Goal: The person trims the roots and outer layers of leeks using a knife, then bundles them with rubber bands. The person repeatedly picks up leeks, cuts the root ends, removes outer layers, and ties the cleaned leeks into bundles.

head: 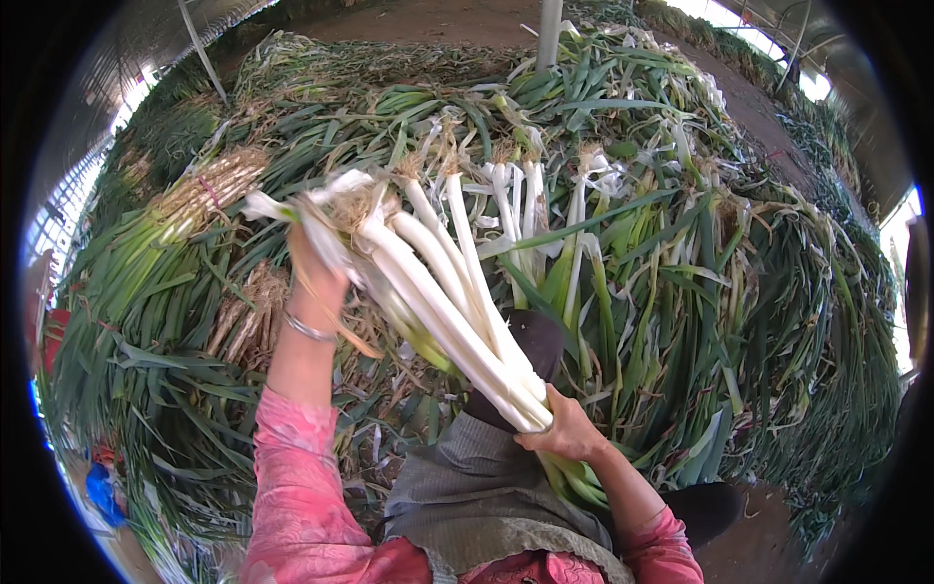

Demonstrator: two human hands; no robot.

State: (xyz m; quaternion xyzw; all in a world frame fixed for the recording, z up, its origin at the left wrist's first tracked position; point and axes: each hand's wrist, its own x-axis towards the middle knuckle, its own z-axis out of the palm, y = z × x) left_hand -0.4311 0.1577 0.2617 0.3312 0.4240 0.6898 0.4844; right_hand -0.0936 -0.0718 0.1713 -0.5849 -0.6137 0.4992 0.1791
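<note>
My right hand point(563, 429) grips several long white Welsh onions point(452, 292) where the white stalks turn green. Their roots point(357, 208) point up and to the left, and the green leaves point(573, 478) pass below the hand over my lap. My left hand point(321, 266), blurred and with a bangle at the wrist, is beside the root ends. It holds a loose strip of pale outer sheath point(328, 237), and a dry tan strip point(357, 343) hangs near the wrist. Its fingers are partly hidden by the sheath.
Unpeeled onions point(657, 270) lie in front and to the right, roots away from me. A tied onion bundle point(211, 193) rests at left on heaped green leaves point(153, 365). A metal post point(549, 33) rises behind the pile. A blue object point(104, 495) is at lower left.
</note>
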